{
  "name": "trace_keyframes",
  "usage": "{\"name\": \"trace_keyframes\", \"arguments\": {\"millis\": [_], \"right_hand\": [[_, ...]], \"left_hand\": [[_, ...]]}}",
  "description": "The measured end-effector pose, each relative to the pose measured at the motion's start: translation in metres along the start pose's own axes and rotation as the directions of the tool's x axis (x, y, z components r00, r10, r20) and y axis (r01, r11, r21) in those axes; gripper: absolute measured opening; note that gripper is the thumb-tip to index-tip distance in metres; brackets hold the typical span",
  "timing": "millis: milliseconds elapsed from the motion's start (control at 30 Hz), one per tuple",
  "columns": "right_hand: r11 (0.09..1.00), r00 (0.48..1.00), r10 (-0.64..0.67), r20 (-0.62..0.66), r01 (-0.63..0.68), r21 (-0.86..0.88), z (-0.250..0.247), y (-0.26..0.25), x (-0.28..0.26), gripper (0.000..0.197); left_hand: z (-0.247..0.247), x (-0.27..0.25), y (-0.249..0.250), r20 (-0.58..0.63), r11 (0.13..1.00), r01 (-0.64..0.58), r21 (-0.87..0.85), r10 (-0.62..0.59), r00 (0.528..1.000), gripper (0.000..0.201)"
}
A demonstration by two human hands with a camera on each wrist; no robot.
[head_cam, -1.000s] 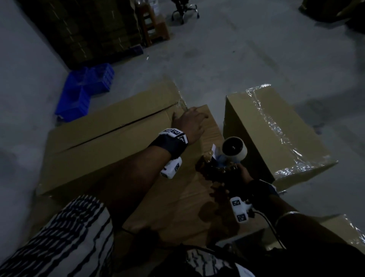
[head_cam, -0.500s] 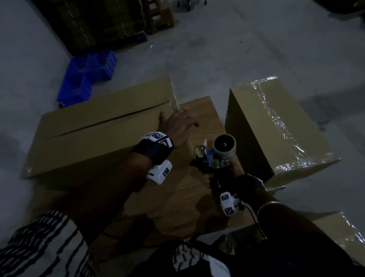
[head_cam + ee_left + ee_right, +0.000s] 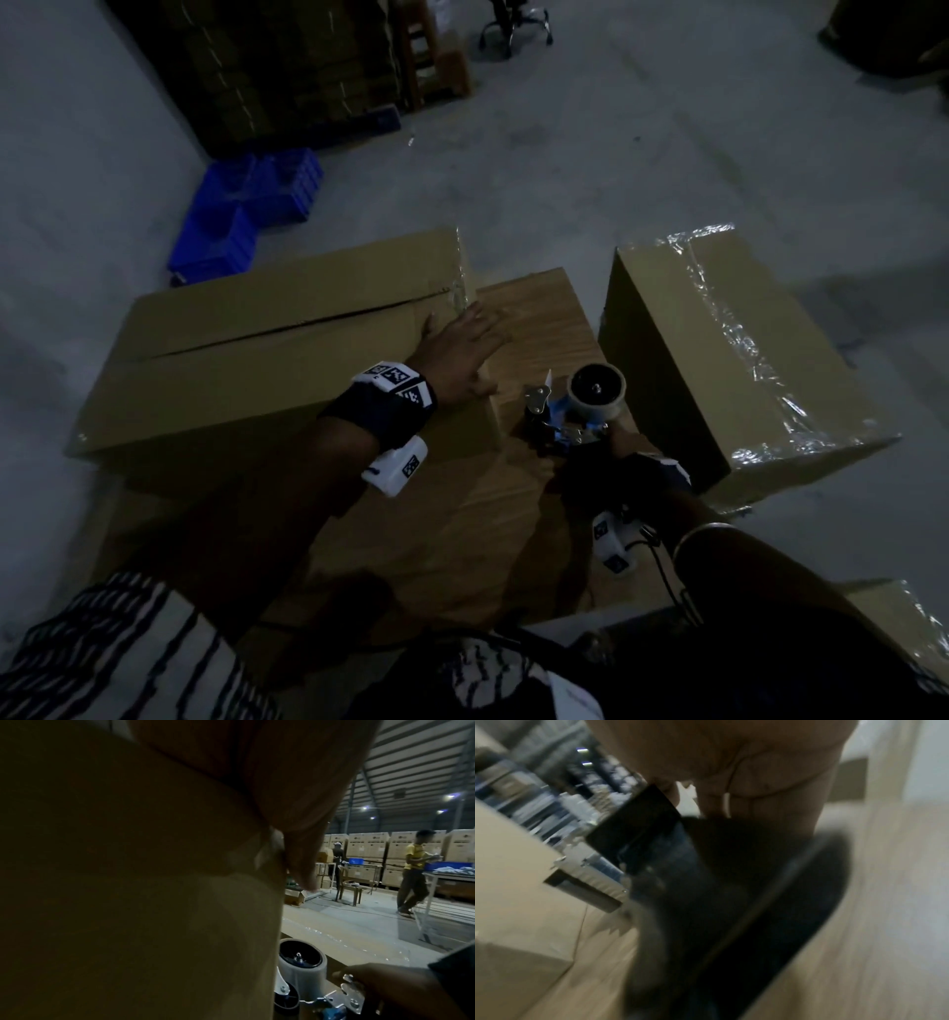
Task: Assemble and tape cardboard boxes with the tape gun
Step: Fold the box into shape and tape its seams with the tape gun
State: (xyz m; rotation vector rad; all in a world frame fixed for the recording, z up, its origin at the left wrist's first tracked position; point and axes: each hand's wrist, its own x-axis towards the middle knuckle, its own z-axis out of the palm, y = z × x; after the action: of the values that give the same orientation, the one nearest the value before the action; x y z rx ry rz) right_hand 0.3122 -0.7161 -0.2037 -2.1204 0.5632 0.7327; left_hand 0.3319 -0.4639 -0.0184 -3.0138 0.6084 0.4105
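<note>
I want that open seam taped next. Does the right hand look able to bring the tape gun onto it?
Probably yes. The right hand grips the tape gun just beside the box; only the left hand, lying flat at the seam's near end, stands between.

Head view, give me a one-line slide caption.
Left hand steadies the untaped cardboard box on the wooden table while the right hand holds the tape gun ready.

No readable text; wristband markers (image 3: 394, 381) only coded squares; stacked cartons' (image 3: 365, 844) prints too small.
</note>
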Motion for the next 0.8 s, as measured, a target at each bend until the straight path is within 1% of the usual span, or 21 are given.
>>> {"name": "trace_keyframes", "arguments": {"millis": [33,67,100,133,167,200,233,267,300,333,400,500,567,667,733,800], "right_hand": [[0.998,1.000,0.002,-0.016,-0.003,-0.066,-0.002,-0.002,0.000,0.053],[0.997,0.997,0.034,-0.071,-0.039,-0.072,-0.004,-0.004,-0.001,0.062],[0.996,0.990,0.071,-0.123,-0.076,-0.039,-0.006,-0.006,0.000,0.072],[0.994,0.980,0.099,-0.172,-0.107,-0.035,-0.009,-0.011,-0.004,0.080],[0.993,0.972,0.086,-0.217,-0.102,-0.065,-0.011,-0.017,-0.007,0.083],[0.991,0.968,0.074,-0.241,-0.098,-0.089,-0.012,-0.026,-0.014,0.083],[0.994,0.965,0.036,-0.259,-0.062,-0.095,-0.014,-0.038,-0.028,0.079],[0.996,0.964,-0.010,-0.265,-0.013,-0.084,-0.014,-0.049,-0.038,0.073],[0.996,0.959,-0.091,-0.269,0.082,-0.047,-0.014,-0.062,-0.049,0.065],[0.982,0.944,-0.185,-0.274,0.187,-0.021,-0.013,-0.074,-0.058,0.056],[0.939,0.902,-0.337,-0.269,0.342,-0.032,-0.005,-0.094,-0.071,0.038],[0.866,0.831,-0.495,-0.256,0.497,-0.060,0.012,-0.121,-0.102,0.020],[0.817,0.787,-0.567,-0.244,0.574,-0.051,0.021,-0.131,-0.119,0.020],[0.775,0.748,-0.628,-0.214,0.628,-0.077,0.030,-0.141,-0.140,0.031],[0.763,0.737,-0.643,-0.208,0.640,-0.088,0.032,-0.142,-0.150,0.037],[0.754,0.729,-0.656,-0.196,0.645,-0.124,0.034,-0.143,-0.162,0.036]], "left_hand": [[0.002,0.001,-0.004,0.012,1.000,0.007,-0.009,-0.007,1.000,0.085],[0.003,0.000,-0.005,0.027,0.999,-0.001,-0.043,0.002,1.000,0.094],[0.003,-0.001,-0.007,0.028,0.998,0.010,-0.065,-0.008,1.000,0.101],[0.002,-0.002,-0.009,0.010,0.996,0.010,-0.083,-0.010,1.000,0.106],[0.002,-0.003,-0.010,-0.010,0.994,0.023,-0.106,-0.024,1.000,0.111],[0.003,-0.004,-0.011,-0.024,0.991,0.037,-0.132,-0.041,0.999,0.116],[0.003,-0.007,-0.010,-0.032,0.986,0.064,-0.155,-0.069,0.997,0.119],[0.005,-0.010,-0.012,-0.041,0.978,0.094,-0.184,-0.103,0.994,0.122],[0.007,-0.013,-0.015,-0.047,0.971,0.127,-0.203,-0.139,0.989,0.123],[0.008,-0.015,-0.020,-0.045,0.965,0.145,-0.218,-0.158,0.986,0.123],[0.007,-0.021,-0.028,-0.018,0.969,0.143,-0.203,-0.150,0.989,0.119],[0.000,-0.028,-0.040,0.028,0.987,0.070,-0.145,-0.066,0.997,0.109],[-0.005,-0.030,-0.044,0.037,0.992,0.030,-0.122,-0.026,0.999,0.106],[-0.012,-0.032,-0.048,0.030,0.997,-0.005,-0.083,0.008,1.000,0.105],[-0.016,-0.035,-0.048,0.014,0.999,-0.029,-0.044,0.030,0.999,0.101],[-0.019,-0.039,-0.048,-0.003,0.998,-0.057,-0.008,0.057,0.998,0.099]]}}
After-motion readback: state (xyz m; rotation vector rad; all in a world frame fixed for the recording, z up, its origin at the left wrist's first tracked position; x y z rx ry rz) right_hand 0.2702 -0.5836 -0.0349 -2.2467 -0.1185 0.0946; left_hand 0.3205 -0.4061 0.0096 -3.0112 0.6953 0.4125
